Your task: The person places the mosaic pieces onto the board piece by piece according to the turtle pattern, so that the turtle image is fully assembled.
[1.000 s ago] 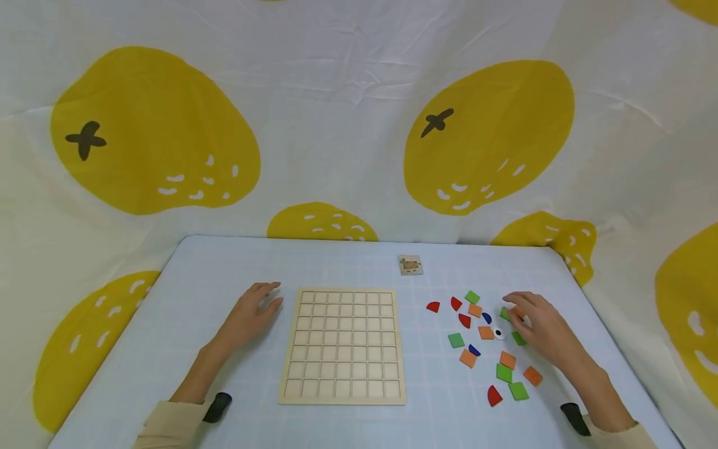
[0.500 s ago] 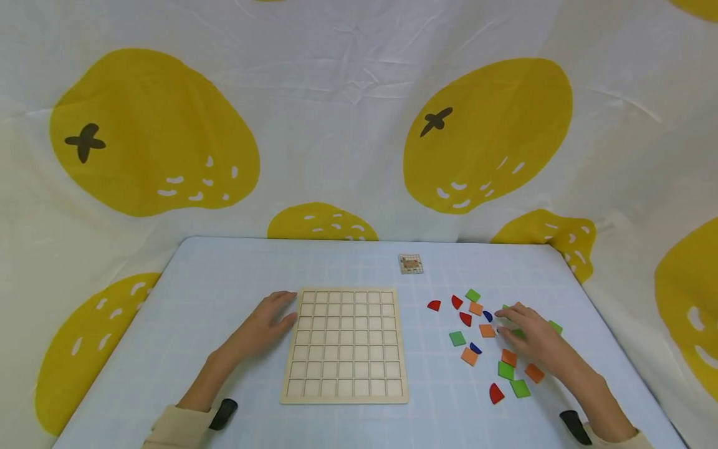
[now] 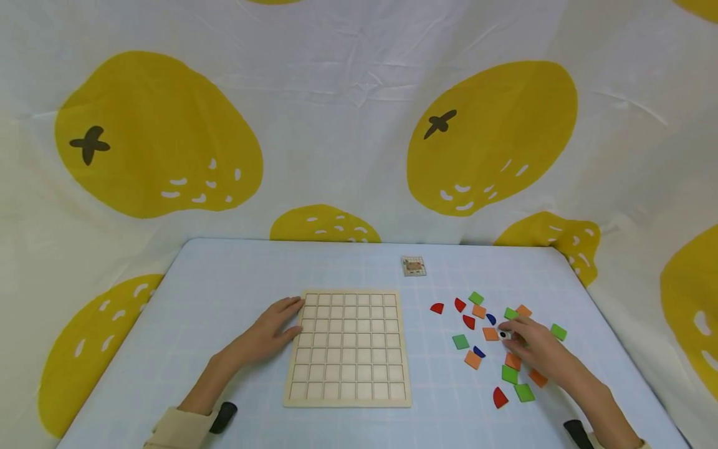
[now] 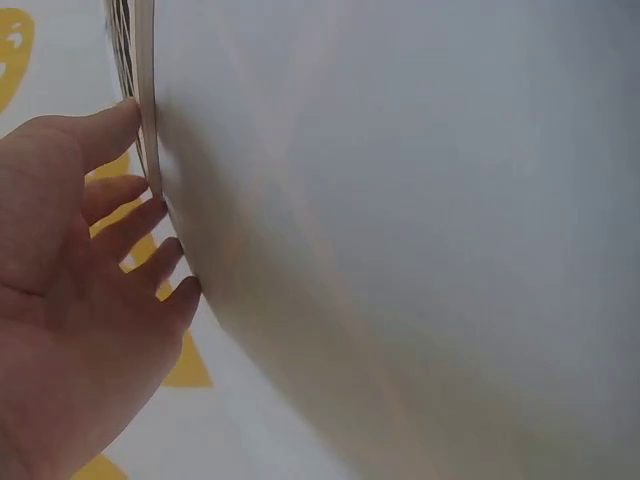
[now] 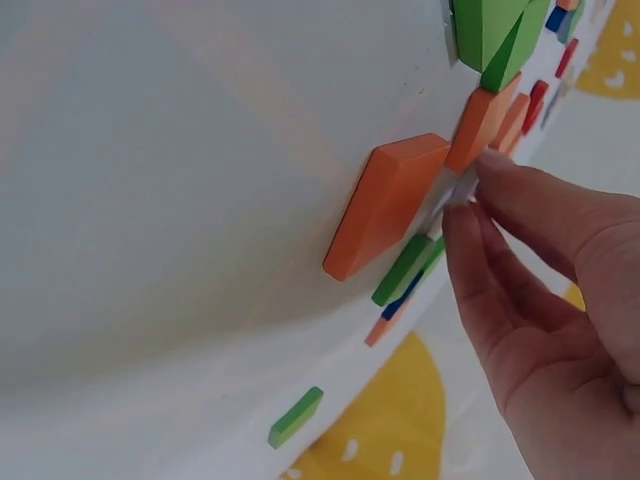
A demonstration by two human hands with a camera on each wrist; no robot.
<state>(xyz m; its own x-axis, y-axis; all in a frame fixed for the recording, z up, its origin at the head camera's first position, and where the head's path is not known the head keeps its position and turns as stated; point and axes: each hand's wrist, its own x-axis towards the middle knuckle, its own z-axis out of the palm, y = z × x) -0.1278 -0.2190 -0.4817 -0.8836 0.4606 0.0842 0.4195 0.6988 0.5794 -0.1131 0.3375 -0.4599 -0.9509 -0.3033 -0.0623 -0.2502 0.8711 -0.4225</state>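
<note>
At the left edge of the wooden grid board (image 3: pixel 349 347), my left hand (image 3: pixel 263 333) touches the frame with thumb and fingertips, its fingers relaxed; the left wrist view shows the thumb against the board's edge (image 4: pixel 146 90). Over on the right, my right hand (image 3: pixel 541 349) pinches a small white disc with a black dot (image 3: pixel 505 335) between thumb and finger. In the right wrist view the pale disc (image 5: pixel 462 188) is mostly hidden by the fingertips. Orange square tiles (image 3: pixel 490 334) and a dark blue half-round piece (image 3: pixel 491 319) lie beside that hand.
Green tiles (image 3: pixel 460 342), red quarter-round pieces (image 3: pixel 500 398) and more orange tiles (image 3: pixel 473 360) are scattered around the right hand. A small picture card (image 3: pixel 414 266) lies behind the board to the right. A fruit-patterned cloth (image 3: pixel 336 125) hangs behind the table.
My left hand has moved right to the board's edge. My right hand has come lower and left and now pinches the white disc, which lay on the table before.
</note>
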